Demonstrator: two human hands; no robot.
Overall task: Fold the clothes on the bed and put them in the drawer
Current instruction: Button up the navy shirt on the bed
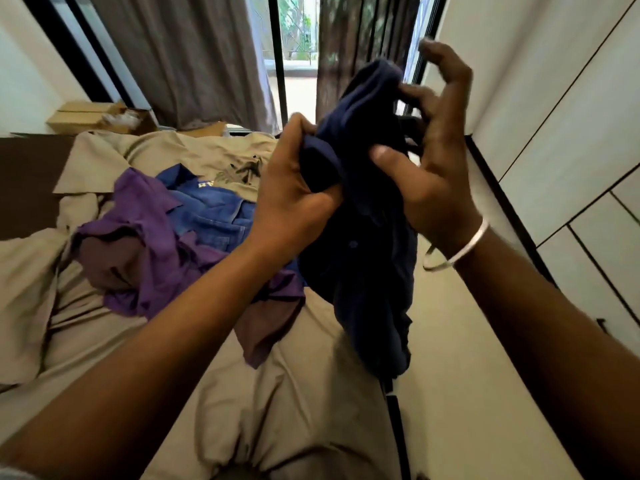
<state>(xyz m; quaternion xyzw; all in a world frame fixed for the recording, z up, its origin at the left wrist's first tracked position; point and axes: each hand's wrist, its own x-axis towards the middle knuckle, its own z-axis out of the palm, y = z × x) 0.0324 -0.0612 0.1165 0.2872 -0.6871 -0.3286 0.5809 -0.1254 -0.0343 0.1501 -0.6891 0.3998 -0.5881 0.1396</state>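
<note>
Both hands, left [294, 199] and right [433, 174], grip a dark navy garment [367, 244] above crumpled purple cloth [152, 244] and blue denim shirt [214, 213], lettering unreadable.

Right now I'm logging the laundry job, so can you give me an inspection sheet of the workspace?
Surface: bed with rumpled beige cotton sheet.
Job's things: dark navy fabric garment held up, unfolded; crumpled purple cloth shirt and blue denim shirt lie on the bed.
Clutter: open brown cardboard box beyond the bed.
Grips: left hand and right hand both grip the navy garment.
Cables: nothing seen.
Surroundings: grey curtains, white panelled wardrobe.
</note>
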